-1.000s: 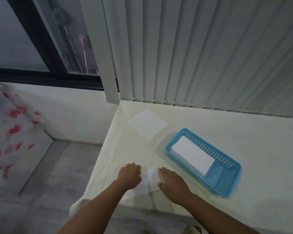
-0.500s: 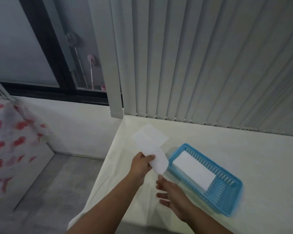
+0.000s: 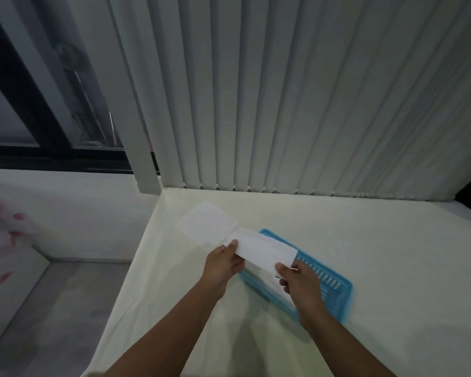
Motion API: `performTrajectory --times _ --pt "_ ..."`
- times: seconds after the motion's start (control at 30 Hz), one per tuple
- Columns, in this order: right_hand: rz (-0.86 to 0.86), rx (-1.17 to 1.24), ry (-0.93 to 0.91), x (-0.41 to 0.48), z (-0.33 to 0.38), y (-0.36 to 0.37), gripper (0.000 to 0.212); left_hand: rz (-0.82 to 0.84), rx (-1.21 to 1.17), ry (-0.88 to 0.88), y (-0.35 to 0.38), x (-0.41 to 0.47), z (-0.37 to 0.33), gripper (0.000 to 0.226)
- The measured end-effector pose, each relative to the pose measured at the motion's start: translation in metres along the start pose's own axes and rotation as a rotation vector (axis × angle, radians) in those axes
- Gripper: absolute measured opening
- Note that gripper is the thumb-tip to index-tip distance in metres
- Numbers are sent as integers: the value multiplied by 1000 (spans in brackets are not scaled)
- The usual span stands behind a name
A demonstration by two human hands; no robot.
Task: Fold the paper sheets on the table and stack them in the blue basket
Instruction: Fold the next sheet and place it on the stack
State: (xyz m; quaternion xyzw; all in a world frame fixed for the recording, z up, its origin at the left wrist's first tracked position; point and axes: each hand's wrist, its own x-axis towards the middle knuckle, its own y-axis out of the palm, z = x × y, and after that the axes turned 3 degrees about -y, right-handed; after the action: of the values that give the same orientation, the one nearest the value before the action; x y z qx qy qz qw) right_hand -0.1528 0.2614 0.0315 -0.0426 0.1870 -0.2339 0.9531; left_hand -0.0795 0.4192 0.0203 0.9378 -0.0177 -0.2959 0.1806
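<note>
A folded white paper sheet [image 3: 265, 250] hangs in the air over the near-left end of the blue basket [image 3: 335, 284]. My left hand [image 3: 222, 263] pinches its left end and my right hand [image 3: 297, 278] pinches its right end. The sheet and my hands hide most of the basket's inside. A flat unfolded paper sheet [image 3: 207, 223] lies on the cream table [image 3: 365, 240], just beyond and left of the basket.
Vertical white blinds [image 3: 283, 104] hang along the table's far edge. The table's left edge [image 3: 136, 265] drops to a grey floor [image 3: 46, 317]. A dark window [image 3: 25, 118] is at the upper left.
The folded sheet was lifted off the table's front by my left hand and carried right over the basket. My right hand, open half a second ago, now pinches its right end.
</note>
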Motion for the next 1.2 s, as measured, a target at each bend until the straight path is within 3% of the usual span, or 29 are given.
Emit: performTrajectory --times 0.07,0.2,0.33,0.57,0.8,1.0,1.2 --pt "-37 -56 -10 8 -7 -14 14 -40 128 27 6 11 2 17" --pt "-124 -115 38 22 -33 -33 27 -101 679 191 12 29 10 29" --pt "-157 -137 104 26 -59 -40 15 -167 1051 323 0 60 21 30" --pt "-203 -138 134 17 -67 -50 17 -14 1656 332 -25 105 37 45" --pt "-281 -159 129 16 -63 -35 18 122 1834 370 -25 107 28 50" --pt "-327 -137 131 18 -59 -22 11 192 1774 369 -30 106 24 60" --pt "-329 -172 134 19 -60 -23 18 277 1784 334 -28 108 18 53"
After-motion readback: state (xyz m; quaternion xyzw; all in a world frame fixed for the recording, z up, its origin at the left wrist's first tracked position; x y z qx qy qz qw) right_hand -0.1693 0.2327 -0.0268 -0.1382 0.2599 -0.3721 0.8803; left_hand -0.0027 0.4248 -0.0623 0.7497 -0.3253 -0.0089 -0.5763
